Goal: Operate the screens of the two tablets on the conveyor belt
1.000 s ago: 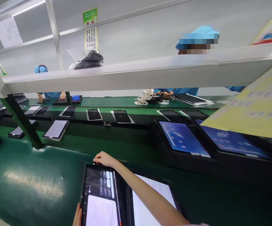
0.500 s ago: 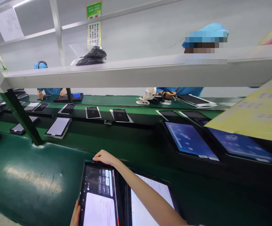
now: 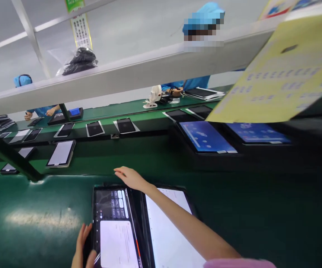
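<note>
**Two lit tablets side by side, one steadied at its near corner**

While the left hand (image 3: pixel 83 248) is laid against the near left edge of the left tablet (image 3: pixel 115 227), its fingers spread and only loosely curled round the frame, the device is kept flat and square on the green work surface (image 3: pixel 35 219); a firm grip is not shown, more a steadying touch. The right hand (image 3: pixel 131 178) is stretched across, palm down and fingers extended, above the far edge where the left tablet meets the white-screened tablet (image 3: pixel 169 227); whether the edge is actually touched cannot be told. Nothing is held in it.

Both tablets are laid just beside each other, screens up and lit, directly before the person, so that both displays can be read at once. Farther off, more tablets (image 3: pixel 61 153) are set out singly along the green belt, and two blue-screened units (image 3: pixel 205 137) are propped at a slant. Across the line, another person's hands (image 3: pixel 50 111) are occupied with a separate device beneath the white shelf (image 3: pixel 121 72).
</note>
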`<state>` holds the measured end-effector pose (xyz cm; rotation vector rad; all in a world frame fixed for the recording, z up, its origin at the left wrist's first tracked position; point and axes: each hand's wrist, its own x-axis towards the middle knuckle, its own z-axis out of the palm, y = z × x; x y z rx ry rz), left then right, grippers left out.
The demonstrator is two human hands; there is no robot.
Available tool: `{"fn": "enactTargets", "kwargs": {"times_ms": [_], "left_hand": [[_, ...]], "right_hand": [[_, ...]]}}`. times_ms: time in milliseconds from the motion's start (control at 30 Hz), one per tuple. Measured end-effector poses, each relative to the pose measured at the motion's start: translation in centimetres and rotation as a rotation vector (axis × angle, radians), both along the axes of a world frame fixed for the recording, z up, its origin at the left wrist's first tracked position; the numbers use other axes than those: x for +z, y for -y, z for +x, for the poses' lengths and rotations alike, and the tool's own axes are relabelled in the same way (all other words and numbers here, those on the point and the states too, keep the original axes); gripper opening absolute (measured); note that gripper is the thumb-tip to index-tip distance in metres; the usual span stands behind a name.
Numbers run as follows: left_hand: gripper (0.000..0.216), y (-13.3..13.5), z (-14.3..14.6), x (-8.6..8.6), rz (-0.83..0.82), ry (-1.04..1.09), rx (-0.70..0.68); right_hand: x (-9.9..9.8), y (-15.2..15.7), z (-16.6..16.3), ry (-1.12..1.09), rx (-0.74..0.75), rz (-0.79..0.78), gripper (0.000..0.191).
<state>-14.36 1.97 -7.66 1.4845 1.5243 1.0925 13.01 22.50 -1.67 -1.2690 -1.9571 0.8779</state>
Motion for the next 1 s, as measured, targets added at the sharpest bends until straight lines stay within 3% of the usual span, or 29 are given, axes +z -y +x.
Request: {"fn": "enactTargets", "kwargs": {"times_ms": [100, 200, 300, 400, 500, 667, 800, 1000], "left_hand": [[0.068, -2.9, 0.6, 1.3, -0.083, -0.110, 0.032], [0.093, -4.8, 2.5, 1.7, -0.025, -0.366, 0.054], [0.108, -5.5, 4.7, 2.4, 0.042, -0.570, 0.074], [0.097, -6.0, 5.5, 3.3, -0.021, -0.534, 0.098], [0.085, -7.0, 4.7, 3.7, -0.089, -0.371, 0.079], [0.064, -7.8, 2.6, 3.3, -0.154, -0.101, 0.031], [0.054, -7.3, 2.0, 3.4, -0.164, -0.038, 0.048], [0.050, -7.1, 2.2, 3.2, -0.119, 0.010, 0.094]], "right_hand": [[-0.2, 5.0, 5.3, -0.019, -0.154, 0.053, 0.032], [-1.4, 12.1, 9.4, 0.011, -0.256, 0.067, 0.035], [-2.9, 18.9, 10.8, 0.103, -0.279, 0.177, 0.028], [-3.4, 22.8, 9.8, 0.181, -0.175, 0.234, 0.028], [-2.7, 22.9, 8.1, 0.219, -0.076, 0.184, 0.039], [-1.5, 19.6, 6.5, 0.276, 0.007, 0.252, 0.040], [-1.0, 18.6, 6.4, 0.320, 0.083, 0.308, 0.032], [-0.9, 17.5, 4.8, 0.422, 0.310, 0.263, 0.018]]}}
